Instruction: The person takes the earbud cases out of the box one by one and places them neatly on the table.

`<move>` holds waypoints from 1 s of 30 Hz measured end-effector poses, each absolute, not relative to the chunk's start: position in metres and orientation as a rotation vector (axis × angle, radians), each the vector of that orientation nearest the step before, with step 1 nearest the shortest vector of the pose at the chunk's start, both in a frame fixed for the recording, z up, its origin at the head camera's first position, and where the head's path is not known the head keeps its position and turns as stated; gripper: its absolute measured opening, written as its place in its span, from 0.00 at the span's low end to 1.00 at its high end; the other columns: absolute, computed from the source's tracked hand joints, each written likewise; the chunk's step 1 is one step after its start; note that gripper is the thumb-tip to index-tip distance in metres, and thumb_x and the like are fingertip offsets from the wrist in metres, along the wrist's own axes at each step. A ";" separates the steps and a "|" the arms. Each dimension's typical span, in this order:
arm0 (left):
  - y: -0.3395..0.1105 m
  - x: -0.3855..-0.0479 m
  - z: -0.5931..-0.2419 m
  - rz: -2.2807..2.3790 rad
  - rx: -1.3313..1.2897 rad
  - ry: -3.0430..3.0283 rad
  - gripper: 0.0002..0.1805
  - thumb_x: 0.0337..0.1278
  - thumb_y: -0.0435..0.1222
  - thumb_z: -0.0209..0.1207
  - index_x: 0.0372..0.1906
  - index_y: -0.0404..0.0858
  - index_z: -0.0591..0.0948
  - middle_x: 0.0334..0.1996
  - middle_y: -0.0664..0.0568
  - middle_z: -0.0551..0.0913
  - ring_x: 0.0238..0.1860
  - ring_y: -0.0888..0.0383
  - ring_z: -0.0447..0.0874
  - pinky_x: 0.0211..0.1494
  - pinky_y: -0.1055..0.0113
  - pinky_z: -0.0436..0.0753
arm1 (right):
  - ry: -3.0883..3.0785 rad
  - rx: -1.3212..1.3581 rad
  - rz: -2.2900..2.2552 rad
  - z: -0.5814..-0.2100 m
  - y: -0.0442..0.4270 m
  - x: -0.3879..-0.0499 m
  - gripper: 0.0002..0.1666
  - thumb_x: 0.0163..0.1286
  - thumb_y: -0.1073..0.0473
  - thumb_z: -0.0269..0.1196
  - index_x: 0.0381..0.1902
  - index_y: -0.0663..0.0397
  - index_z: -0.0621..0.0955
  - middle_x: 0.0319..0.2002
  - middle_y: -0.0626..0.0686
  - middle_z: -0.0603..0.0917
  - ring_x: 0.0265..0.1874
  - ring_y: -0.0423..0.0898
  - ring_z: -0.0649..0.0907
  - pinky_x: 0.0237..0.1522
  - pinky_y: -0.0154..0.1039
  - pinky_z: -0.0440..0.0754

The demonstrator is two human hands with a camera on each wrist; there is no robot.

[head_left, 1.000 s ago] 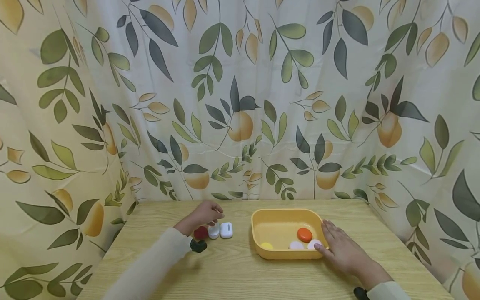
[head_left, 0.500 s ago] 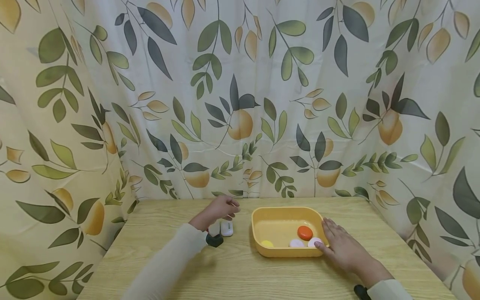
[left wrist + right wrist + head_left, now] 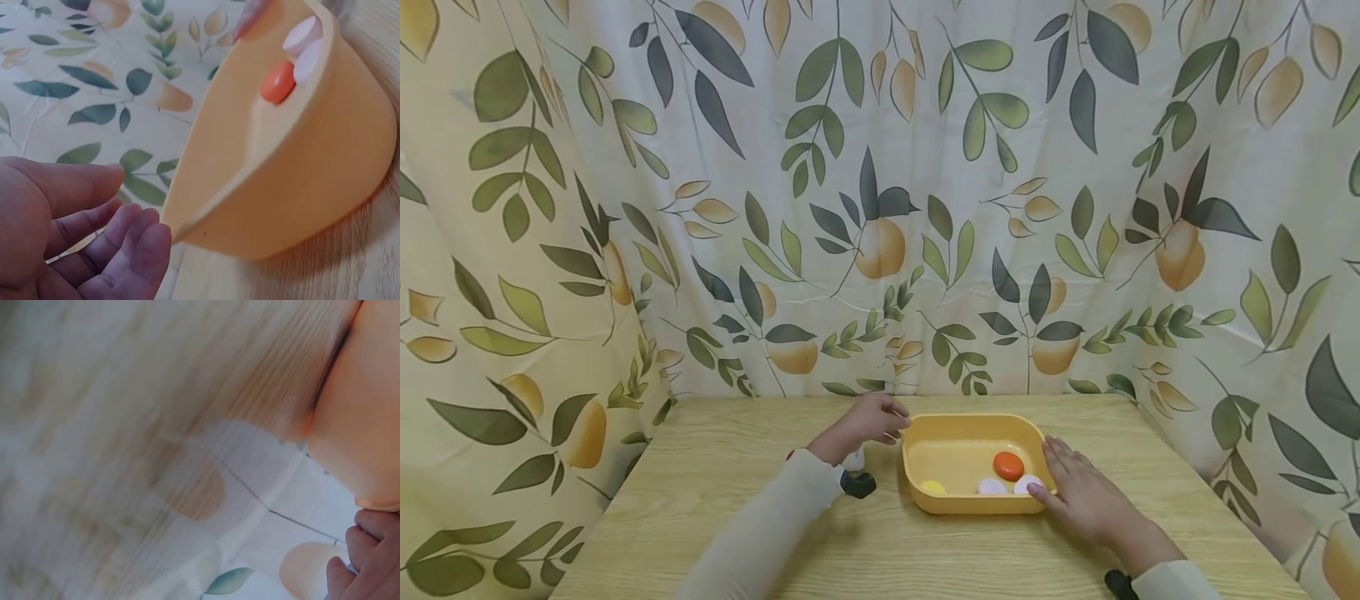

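Observation:
A yellow-orange plastic container (image 3: 977, 505) stands on the table. It holds a rounded orange-red piece (image 3: 1008, 466), two pale pink round pieces (image 3: 992, 487) and a yellow piece (image 3: 933, 487). My left hand (image 3: 867, 423) is at the container's left rim, its fingers loosely bent; in the left wrist view no object shows between thumb and fingers (image 3: 119, 250). Whether the fingertips touch the rim I cannot tell. My right hand (image 3: 1090, 500) rests along the right side, fingers extended against the rim and thumb over the front corner. The right wrist view shows its fingers (image 3: 369, 550) at the rim.
Behind the left wrist, a white earbud case (image 3: 855, 461) is mostly hidden, and a bit of something red (image 3: 790, 454) peeks out beside the sleeve. The wooden table (image 3: 925, 558) ends at a leaf-and-fruit patterned curtain (image 3: 880, 250) at the back and both sides.
My left hand has moved right from above the small red and white items to the container's left rim, and its forearm now covers most of them. The right hand and container stay put.

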State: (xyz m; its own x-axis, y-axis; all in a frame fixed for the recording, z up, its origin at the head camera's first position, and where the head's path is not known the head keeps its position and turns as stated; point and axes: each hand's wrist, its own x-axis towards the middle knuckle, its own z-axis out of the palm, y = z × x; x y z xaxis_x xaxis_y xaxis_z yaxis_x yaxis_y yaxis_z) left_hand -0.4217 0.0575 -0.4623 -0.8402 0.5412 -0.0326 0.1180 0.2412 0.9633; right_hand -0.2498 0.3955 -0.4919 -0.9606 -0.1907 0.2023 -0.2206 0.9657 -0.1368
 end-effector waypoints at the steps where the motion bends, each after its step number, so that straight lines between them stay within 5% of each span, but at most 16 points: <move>1: 0.060 -0.421 -0.462 1.631 0.608 2.161 0.10 0.58 0.32 0.66 0.42 0.31 0.82 0.33 0.46 0.82 0.30 0.53 0.83 0.34 0.60 0.86 | -2.929 0.306 0.235 -0.492 0.396 -0.250 0.49 0.74 0.35 0.49 0.70 0.75 0.58 0.72 0.68 0.56 0.70 0.66 0.56 0.67 0.63 0.56; 30: 0.107 -0.401 -0.463 1.618 0.659 2.062 0.10 0.58 0.30 0.66 0.43 0.30 0.82 0.32 0.48 0.82 0.30 0.53 0.83 0.34 0.60 0.86 | -2.921 0.302 0.215 -0.495 0.396 -0.250 0.49 0.74 0.35 0.48 0.71 0.74 0.58 0.72 0.67 0.56 0.71 0.65 0.56 0.68 0.62 0.56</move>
